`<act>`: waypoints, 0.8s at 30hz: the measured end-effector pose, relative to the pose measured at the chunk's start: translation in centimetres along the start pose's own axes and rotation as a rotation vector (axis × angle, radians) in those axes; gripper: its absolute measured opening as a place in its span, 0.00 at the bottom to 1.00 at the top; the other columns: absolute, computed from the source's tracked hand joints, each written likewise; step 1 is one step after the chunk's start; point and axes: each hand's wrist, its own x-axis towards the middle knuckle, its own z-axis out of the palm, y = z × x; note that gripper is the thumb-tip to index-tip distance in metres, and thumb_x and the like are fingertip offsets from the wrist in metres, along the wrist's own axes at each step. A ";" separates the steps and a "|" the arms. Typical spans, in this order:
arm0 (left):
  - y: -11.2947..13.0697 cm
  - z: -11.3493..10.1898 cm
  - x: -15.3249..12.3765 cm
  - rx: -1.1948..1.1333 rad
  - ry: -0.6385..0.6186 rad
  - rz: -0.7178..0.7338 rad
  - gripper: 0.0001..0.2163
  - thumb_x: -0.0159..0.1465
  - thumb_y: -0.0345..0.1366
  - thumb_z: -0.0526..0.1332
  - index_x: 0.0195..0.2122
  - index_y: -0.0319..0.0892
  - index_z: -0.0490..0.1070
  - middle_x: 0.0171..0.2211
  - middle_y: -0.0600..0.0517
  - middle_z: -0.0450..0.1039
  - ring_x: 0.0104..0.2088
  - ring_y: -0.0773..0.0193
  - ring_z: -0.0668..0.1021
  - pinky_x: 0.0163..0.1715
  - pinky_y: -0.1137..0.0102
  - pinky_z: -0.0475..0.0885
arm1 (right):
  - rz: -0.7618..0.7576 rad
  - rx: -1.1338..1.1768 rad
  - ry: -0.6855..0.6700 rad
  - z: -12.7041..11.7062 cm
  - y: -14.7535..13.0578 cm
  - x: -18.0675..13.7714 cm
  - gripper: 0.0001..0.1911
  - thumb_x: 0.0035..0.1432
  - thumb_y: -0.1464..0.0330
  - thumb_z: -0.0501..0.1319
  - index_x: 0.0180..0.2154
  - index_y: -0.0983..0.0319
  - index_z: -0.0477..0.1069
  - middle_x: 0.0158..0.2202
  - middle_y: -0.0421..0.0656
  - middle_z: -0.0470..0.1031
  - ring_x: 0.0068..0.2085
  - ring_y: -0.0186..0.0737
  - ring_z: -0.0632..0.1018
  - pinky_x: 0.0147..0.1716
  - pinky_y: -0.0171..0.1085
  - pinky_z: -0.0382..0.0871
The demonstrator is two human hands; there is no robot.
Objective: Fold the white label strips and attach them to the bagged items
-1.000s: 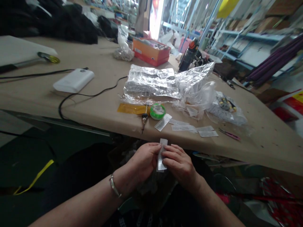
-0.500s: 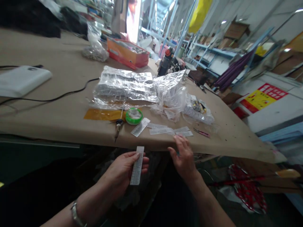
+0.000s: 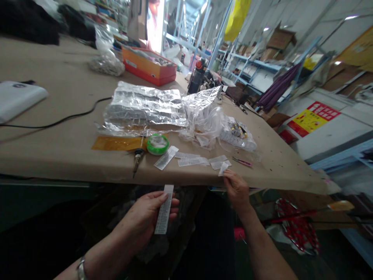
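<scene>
My left hand [image 3: 148,212] is closed on a narrow white strip with rows of small print [image 3: 164,212], held below the front edge of the table. At the edge, my right hand [image 3: 237,190] pinches the near end of another pale strip [image 3: 223,168], which tilts up from the table. Just behind that are more pale strips [image 3: 217,160]. Farther left lie overlapping printed strips [image 3: 189,160] and a single slanted strip [image 3: 166,158]. Pink-handled tweezers [image 3: 242,162] rest to the right of my right fingertips.
A soldering iron [image 3: 138,157] points over the front edge, beside a green round tin [image 3: 157,144] and amber film [image 3: 116,143]. Behind are silver foil bags [image 3: 148,103], clear plastic [image 3: 206,126], an orange box [image 3: 150,68] and a bottle [image 3: 197,77]. A black cable [image 3: 72,116] crosses the left.
My right hand has gone from spread fingers over the strips to pinching one and lifting its end. My left hand keeps its strip. The whole view has shifted slightly.
</scene>
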 end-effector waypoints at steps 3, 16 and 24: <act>-0.1 0.1 -0.2 -0.015 -0.003 -0.003 0.04 0.58 0.29 0.60 0.34 0.33 0.70 0.29 0.42 0.77 0.24 0.63 0.78 0.27 0.68 0.76 | 0.055 0.140 0.126 -0.1 -2.8 0.1 0.07 0.59 0.71 0.57 0.38 0.61 0.72 0.39 0.46 0.76 0.44 0.42 0.76 0.47 0.46 0.70; -0.1 -1.1 -0.3 -0.310 -0.114 0.102 0.02 0.52 0.24 0.61 0.24 0.33 0.72 0.22 0.48 0.73 0.21 0.69 0.73 0.22 0.75 0.66 | -0.556 0.374 -0.244 5.6 -14.4 -1.1 0.09 0.59 0.74 0.57 0.40 0.60 0.72 0.42 0.44 0.77 0.54 0.41 0.71 0.54 0.46 0.64; 0.0 -1.3 -0.6 -0.341 -0.147 0.140 0.04 0.55 0.25 0.60 0.24 0.32 0.72 0.22 0.49 0.72 0.22 0.71 0.73 0.21 0.77 0.65 | -0.607 0.321 -0.316 5.3 -14.5 -0.3 0.08 0.60 0.74 0.56 0.39 0.60 0.72 0.43 0.45 0.77 0.55 0.41 0.70 0.55 0.45 0.64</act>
